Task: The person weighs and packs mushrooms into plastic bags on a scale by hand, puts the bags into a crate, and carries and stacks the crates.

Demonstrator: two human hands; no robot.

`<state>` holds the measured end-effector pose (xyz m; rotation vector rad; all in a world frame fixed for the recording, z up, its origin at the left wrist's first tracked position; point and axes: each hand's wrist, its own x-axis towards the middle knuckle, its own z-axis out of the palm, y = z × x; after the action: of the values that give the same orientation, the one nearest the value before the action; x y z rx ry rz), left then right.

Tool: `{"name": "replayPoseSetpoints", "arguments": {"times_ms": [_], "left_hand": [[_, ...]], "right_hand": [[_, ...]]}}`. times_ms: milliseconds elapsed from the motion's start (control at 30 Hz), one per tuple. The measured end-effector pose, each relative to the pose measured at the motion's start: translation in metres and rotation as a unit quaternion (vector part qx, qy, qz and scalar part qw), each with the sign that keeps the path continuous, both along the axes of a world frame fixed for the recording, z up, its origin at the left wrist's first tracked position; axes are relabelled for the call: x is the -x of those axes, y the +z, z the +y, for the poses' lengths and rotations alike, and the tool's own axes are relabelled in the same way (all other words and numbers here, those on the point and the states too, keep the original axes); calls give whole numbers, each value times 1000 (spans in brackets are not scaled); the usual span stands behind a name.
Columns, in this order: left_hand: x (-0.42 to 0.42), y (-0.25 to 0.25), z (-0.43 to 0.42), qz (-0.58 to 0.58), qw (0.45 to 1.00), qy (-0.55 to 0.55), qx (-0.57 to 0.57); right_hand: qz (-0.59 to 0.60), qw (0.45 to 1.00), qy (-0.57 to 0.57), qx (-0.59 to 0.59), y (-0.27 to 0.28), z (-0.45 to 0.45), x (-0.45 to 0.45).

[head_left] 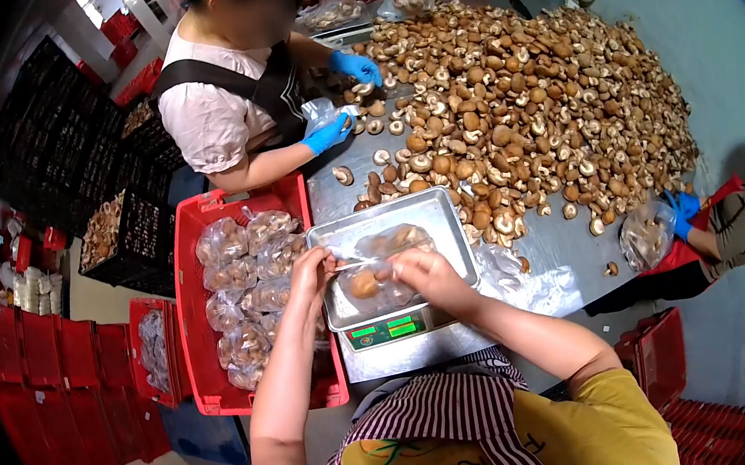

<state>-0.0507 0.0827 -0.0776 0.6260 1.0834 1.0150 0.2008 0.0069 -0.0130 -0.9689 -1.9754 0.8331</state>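
Note:
A see-through plastic bag of mushrooms (378, 280) lies in the metal pan (452, 208) of a weighing scale (386, 330) with lit green displays. My left hand (312, 278) is at the pan's left side, its fingers pinching a stretched white strand of the bag's plastic. At the bag's right side, my right hand (431, 278) has its thumb and fingers closed on the plastic. Brown mushroom caps show through the film. Exactly how the fingers grip the bag's mouth is too small to make out.
A red crate (197, 344) of filled mushroom bags stands at left. A large mushroom heap (515, 115) covers the table's far side. Loose plastic bags (530, 283) lie right of the scale. Co-workers in blue gloves (325, 134) work at the left and right edges.

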Motion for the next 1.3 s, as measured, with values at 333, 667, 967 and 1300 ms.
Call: {"name": "replayPoseSetpoints", "arguments": {"times_ms": [333,667,967,1300], "left_hand": [[-39,91,-54,178,935,-260,-161],[-24,21,-21,248,928,-233,-149],[-23,-39,16,424,869,-158,-200],[-15,-39,7,338,918,-57,-199]], "right_hand": [[280,872,3,402,-19,39,20],[-121,971,-120,167,-9,17,-22],[-204,964,85,-149,-18,-28,17],[9,1000,-22,-1,-15,-10,13]]}}
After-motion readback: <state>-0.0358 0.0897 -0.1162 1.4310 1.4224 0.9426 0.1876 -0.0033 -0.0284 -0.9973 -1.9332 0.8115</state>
